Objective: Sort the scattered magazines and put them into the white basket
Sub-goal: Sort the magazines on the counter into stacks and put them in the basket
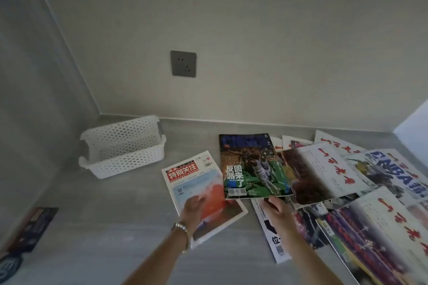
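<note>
1. White perforated basket stands at the far left of the grey table, with nothing visible inside.
2. The left hand lies flat, fingers spread, on the red-titled magazine just right of the basket.
3. The right hand pinches the near edge of the green basketball magazine, lifted above the scattered magazines on the right.

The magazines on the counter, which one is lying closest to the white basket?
The magazine with the red title banner, under the left hand. It lies apart from the pile, nearest the white basket; the others spread to its right.
</note>
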Available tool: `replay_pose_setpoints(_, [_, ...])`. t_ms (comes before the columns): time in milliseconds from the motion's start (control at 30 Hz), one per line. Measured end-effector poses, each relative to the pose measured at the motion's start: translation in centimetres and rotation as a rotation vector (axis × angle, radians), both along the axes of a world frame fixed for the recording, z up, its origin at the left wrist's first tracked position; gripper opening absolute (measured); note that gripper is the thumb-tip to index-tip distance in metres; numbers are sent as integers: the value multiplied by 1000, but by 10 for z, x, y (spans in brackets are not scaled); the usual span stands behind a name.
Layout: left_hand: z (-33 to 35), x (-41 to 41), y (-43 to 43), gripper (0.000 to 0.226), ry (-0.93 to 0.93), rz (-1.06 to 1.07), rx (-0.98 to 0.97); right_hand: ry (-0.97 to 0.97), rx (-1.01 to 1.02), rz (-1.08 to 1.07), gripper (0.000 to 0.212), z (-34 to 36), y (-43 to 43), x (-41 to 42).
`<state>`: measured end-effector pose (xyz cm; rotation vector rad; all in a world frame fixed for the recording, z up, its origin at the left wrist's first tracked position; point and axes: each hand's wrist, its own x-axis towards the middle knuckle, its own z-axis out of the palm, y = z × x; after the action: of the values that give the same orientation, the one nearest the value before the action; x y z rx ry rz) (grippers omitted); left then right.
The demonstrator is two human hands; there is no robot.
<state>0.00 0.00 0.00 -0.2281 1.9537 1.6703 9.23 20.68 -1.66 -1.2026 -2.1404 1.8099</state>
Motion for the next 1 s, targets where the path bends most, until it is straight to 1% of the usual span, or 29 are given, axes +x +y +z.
replay_pose_setpoints(67, [-6,-12,20,32,13,-29,-85,61,34,-4,54,-4,15,-10])
replay_pose_setpoints(133, [-8,-25,39,33,-33,-25,-92,94,80,-2,48,-5,34,-21])
replay_pose_setpoints(200, [-15,-36,58,29,-26,-41,-101,81,141,5,53,-8,54,-32])
replay_pose_setpoints(267, [-18,-49,75,27,-16,-6,-84,81,162,38,58,-11,72,-44])
replay_pose_setpoints(333, [-22,-63,91,27,-36,22,-84,83,175,77,54,-15,87,-56])
replay_pose_setpoints(467, [-32,-83,113,34,-40,-2,-210,96,204,97,49,-25,104,-72])
replay_pose_setpoints(533, [-34,-87,119,42,-37,-59,-262,104,209,74,50,-27,108,-77])
replay_pose_setpoints(600, [-34,-87,127,44,-23,-164,-260,98,186,54,51,-30,112,-80])
replay_pose_setpoints(667, [-32,-82,134,38,11,-166,-211,102,193,86,45,-30,117,-82])
replay_pose_setpoints(733, [-27,-78,134,21,66,-147,-153,132,187,132,28,-27,120,-85])
replay_pose_setpoints(767, [-24,-77,132,10,83,-139,-123,150,158,137,20,-22,120,-86])
replay_pose_setpoints(800, [-17,-76,127,10,111,-127,-94,162,110,130,17,-16,120,-87])
replay_pose_setpoints(867, [-1,-77,110,17,172,-78,-17,174,-44,160,26,-2,114,-92])
replay_pose_setpoints(933, [16,-81,85,17,222,-34,54,170,-273,223,38,18,104,-104])
replay_pose_setpoints(967, [25,-85,70,15,232,-20,86,172,-405,237,39,29,95,-112])
replay_pose_setpoints(1000, [34,-89,54,12,245,-5,111,176,-486,260,41,40,86,-121])
